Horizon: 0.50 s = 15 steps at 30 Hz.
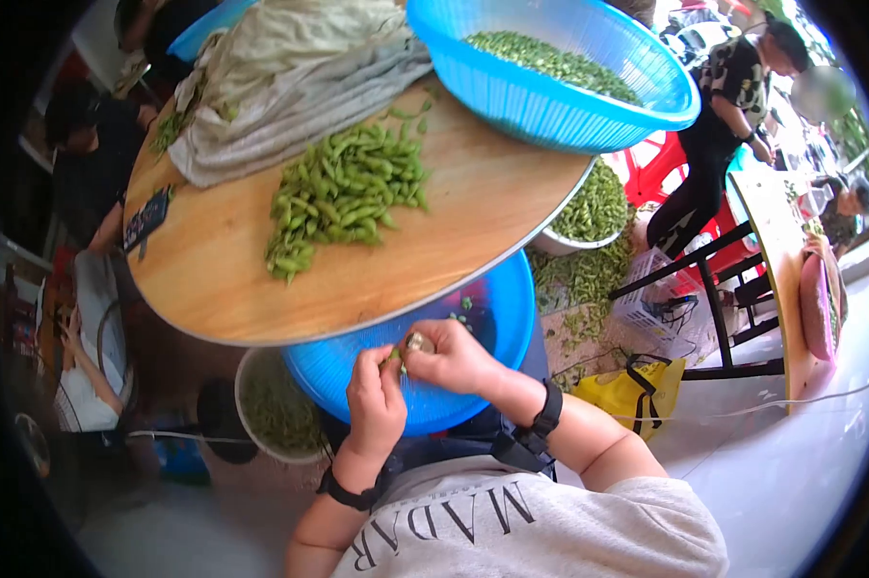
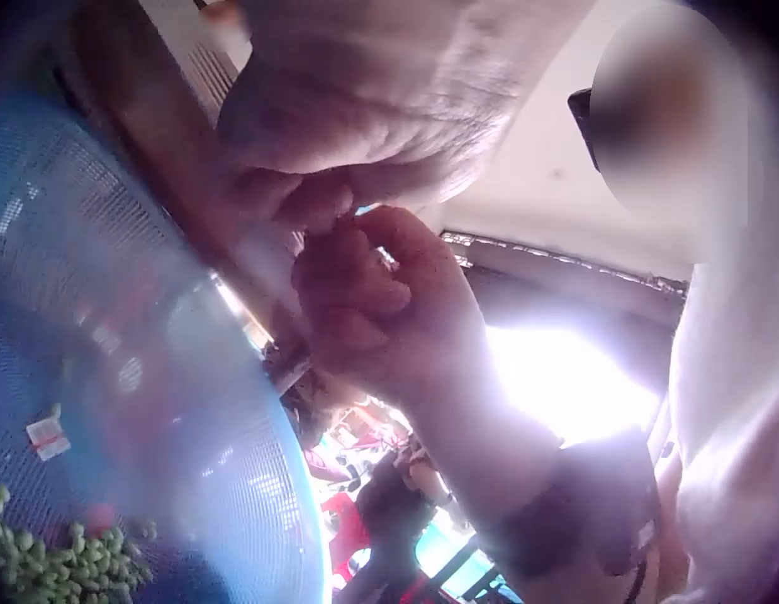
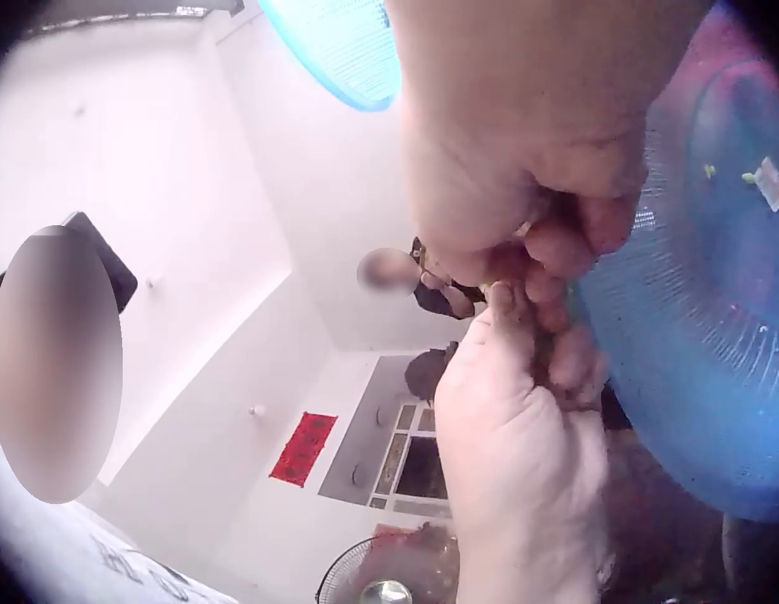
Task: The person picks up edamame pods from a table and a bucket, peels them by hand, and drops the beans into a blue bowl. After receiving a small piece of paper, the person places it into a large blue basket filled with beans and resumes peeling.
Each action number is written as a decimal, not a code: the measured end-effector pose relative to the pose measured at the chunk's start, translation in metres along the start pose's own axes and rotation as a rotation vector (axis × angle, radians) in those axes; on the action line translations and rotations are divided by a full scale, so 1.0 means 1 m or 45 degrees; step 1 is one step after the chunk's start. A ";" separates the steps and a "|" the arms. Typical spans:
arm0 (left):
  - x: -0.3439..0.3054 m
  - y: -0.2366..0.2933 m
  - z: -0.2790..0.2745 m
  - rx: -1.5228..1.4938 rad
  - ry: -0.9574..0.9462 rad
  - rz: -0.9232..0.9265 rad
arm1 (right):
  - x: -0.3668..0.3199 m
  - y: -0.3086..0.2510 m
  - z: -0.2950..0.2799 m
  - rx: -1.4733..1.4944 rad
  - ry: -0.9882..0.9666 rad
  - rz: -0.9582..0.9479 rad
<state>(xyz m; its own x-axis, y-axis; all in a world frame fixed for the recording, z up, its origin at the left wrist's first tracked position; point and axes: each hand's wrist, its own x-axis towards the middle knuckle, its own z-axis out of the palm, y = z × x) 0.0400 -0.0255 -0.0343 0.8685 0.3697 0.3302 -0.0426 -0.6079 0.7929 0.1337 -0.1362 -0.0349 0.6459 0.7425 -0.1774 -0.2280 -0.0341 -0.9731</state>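
Note:
Over the blue basin [image 1: 309,361], both hands meet at chest height. My left hand [image 1: 375,400] pinches a small green soybean pod [image 1: 394,355] between thumb and fingers. Curled close against it, my right hand [image 1: 449,358] has thumb and fingers at the pod's other end. Something small and shiny shows at the right index finger. In the left wrist view, shelled green beans [image 2: 62,564] lie in the basin beside a small white-and-red packet [image 2: 46,438]. The fingers hide most of the pod in both wrist views.
A pile of pods [image 1: 348,188] lies on the round wooden table [image 1: 454,231], near a grey cloth [image 1: 290,116] and a blue basket [image 1: 560,125] of shelled beans. A white bucket [image 1: 247,385] stands lower left; a yellow bag [image 1: 637,390] lies right. Other people are around.

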 end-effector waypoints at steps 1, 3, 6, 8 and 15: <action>-0.001 -0.003 0.004 0.052 0.058 0.068 | 0.000 -0.002 0.001 -0.052 0.029 0.012; -0.003 -0.007 0.008 0.039 0.076 0.013 | 0.000 0.002 0.002 -0.085 0.064 0.003; -0.006 -0.017 0.013 -0.087 0.088 -0.167 | -0.001 0.003 0.001 -0.147 0.052 0.003; -0.007 -0.021 0.010 -0.334 0.000 -0.490 | -0.001 0.000 -0.006 -0.252 0.031 -0.020; 0.006 -0.003 0.009 -0.932 -0.172 -0.869 | 0.000 -0.011 -0.025 -0.427 -0.082 -0.062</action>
<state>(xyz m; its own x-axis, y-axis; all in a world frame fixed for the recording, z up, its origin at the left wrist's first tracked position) 0.0502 -0.0280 -0.0393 0.8671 0.3671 -0.3367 0.2313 0.3019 0.9249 0.1539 -0.1526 -0.0278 0.6005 0.7889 -0.1306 0.0610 -0.2081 -0.9762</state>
